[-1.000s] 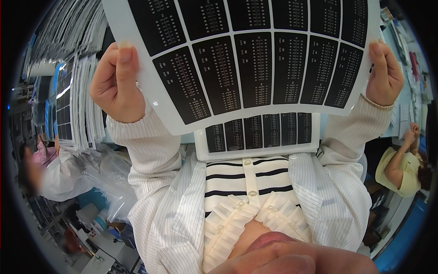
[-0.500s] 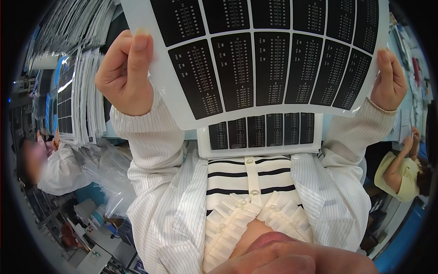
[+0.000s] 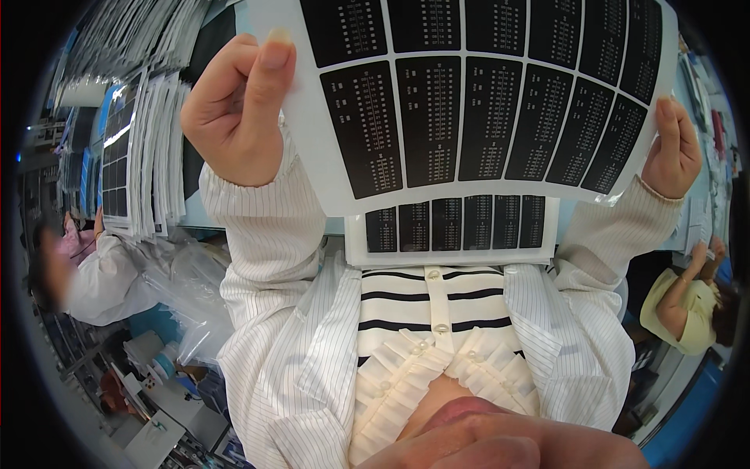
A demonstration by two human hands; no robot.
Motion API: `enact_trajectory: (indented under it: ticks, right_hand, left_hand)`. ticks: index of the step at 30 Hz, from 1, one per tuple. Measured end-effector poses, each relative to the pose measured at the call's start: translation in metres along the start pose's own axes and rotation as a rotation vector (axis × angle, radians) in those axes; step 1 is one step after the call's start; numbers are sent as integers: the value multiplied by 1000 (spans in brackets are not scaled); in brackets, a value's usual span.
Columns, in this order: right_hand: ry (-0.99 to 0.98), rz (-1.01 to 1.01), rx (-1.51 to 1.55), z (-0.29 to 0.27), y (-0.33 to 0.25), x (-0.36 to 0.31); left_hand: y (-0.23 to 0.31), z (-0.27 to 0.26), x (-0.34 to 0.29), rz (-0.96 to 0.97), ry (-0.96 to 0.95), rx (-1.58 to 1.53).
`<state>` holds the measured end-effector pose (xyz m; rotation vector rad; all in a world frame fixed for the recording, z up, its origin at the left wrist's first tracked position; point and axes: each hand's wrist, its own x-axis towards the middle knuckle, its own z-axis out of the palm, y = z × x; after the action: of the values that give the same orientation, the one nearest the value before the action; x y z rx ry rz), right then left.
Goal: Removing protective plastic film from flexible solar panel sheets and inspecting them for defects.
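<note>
My left hand is nearly closed, pinching the left edge of a white sheet with black panels, and my right hand pinches its right edge likewise. The sheet bows between them. Below the sheet's lower edge shows a stack of similar sheets; left of the sheet are paper stacks, and lower left, clear plastic bags.
</note>
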<state>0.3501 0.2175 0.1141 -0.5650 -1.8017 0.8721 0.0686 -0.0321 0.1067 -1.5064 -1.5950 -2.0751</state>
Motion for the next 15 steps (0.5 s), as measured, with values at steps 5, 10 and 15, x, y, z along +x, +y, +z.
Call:
enact_trajectory:
  ticks: [5, 10, 15]
  right_hand:
    - [17, 24, 4, -1, 1, -1]
    - [1, 9, 14, -3, 3, -1]
    - [25, 11, -13, -3, 4, -2]
  left_hand:
    - [3, 0, 1, -12, -20, 13]
    - [2, 0, 1, 1, -47, 15]
    - [2, 2, 2, -4, -57, 8]
